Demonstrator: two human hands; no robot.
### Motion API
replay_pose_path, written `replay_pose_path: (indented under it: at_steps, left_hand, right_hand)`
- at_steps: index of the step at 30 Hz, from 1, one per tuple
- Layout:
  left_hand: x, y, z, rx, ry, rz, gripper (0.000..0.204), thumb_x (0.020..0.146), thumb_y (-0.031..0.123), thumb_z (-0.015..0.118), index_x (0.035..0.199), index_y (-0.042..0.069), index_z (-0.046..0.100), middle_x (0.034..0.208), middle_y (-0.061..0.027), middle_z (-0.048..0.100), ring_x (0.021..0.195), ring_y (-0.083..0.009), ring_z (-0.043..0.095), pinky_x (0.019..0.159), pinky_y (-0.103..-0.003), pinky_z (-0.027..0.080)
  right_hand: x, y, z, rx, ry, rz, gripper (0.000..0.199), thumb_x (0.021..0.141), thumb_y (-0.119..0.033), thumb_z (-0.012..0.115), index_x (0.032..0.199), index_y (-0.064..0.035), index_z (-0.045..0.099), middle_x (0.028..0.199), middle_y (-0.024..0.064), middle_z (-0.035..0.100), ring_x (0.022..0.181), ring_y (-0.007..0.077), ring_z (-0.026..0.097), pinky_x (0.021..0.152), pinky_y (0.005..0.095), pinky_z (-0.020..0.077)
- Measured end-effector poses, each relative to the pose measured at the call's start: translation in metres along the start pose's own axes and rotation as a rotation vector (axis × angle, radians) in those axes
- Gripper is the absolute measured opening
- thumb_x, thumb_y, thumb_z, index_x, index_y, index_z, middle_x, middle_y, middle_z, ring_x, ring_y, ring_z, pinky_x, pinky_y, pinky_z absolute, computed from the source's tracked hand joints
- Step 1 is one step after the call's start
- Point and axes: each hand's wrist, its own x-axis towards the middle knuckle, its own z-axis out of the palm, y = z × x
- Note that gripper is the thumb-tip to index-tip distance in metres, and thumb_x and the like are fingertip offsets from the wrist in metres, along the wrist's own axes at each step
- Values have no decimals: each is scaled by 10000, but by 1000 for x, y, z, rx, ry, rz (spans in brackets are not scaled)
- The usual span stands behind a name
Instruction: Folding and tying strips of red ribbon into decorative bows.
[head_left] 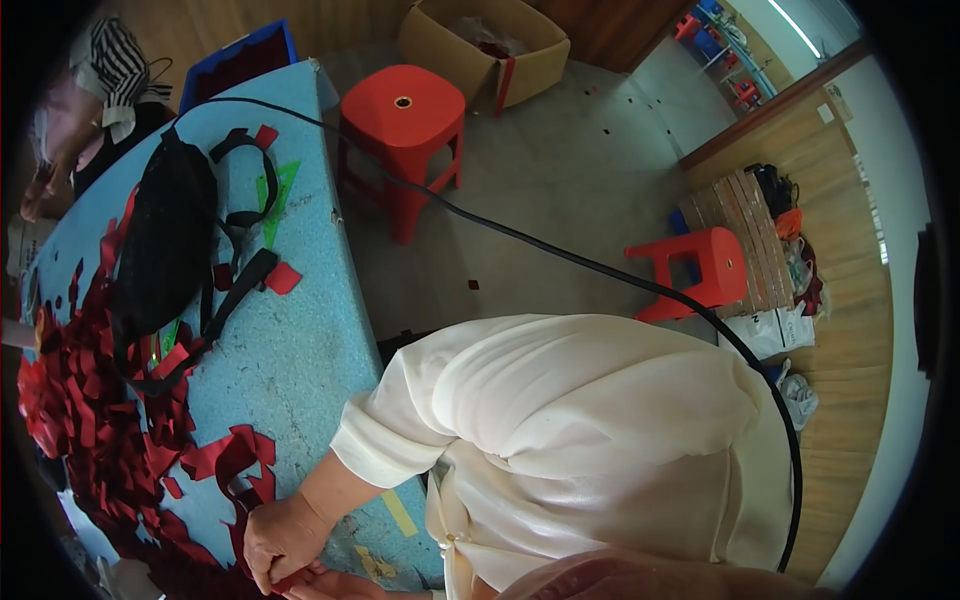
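My right hand, at the end of a rolled cream sleeve, has its fingers pinched down on a dark red fabric piece at the lower edge of the view. Close against it, my left hand holds the same piece between its fingers; the frame's edge cuts it off in part. A dark red fabric strip curls on the light blue table beside my right wrist. Left of that lies a big heap of cut red fabric pieces.
A black bag with straps and a green set square lie farther up the table. A black cable crosses the view. Red stools, a cardboard box and stacked cardboard stand around. Another person's hand shows at upper left.
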Motion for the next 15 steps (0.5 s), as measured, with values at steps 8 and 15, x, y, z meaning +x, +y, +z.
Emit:
replay_pose_path:
  at_steps: [8,15]
  left_hand:
    - [1,-16,-26,460,-11,79,308,898,252,546,1018,-29,586,916,-149,620,799,-227,590,647,-304,458]
    - [-13,9,-10,-11,10,-217,337,865,321,607,918,-13,593,648,-87,585,578,-167,540,524,-279,416]
  right_hand:
    - [-7,-10,9,-104,-78,116,187,757,-84,565,880,-97,705,853,48,690,776,221,649,688,328,510]
    - [-23,-32,8,-157,-133,130,223,751,-56,531,895,-92,697,853,48,690,777,228,649,690,329,508]
